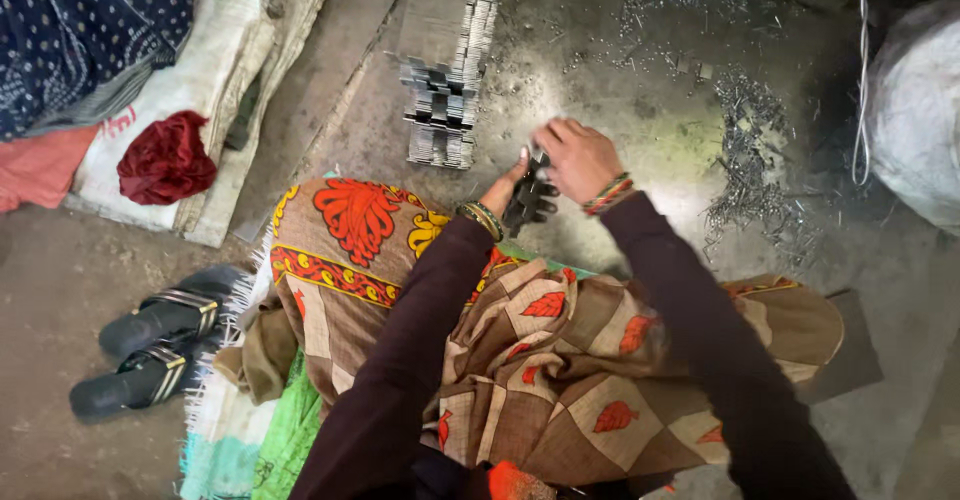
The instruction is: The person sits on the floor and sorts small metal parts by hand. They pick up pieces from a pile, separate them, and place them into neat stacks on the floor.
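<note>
**Both hands on a dark metal bundle, floor-level work**

Patterned brown-and-orange cloth point(560, 360) over the person's lap sits closest to the lens, dark sleeves running forward from it. Right hand point(578, 157) is curled over the top of a bundle of dark notched metal pieces point(528, 200), fingers bent and closed on it. Left hand point(508, 188) is mostly hidden behind the bundle; thumb side presses against its left edge, rest of the grip can't be told. Bangles on both wrists. Bundle is held between the hands, just above the grey floor point(640, 150), in front of the knees.

Just beyond and left of the hands: a long stack of grey metal stampings point(448, 70), lying flat, running away from the person, near end uneven. Right of the hands: scattered metal scraps point(750, 160) on the floor. Far right a pale sack point(920, 110). Left side: pair of black sandals point(160, 345), a dark red cloth lump point(165, 158) on white sacking point(215, 90), well apart from the hands.
</note>
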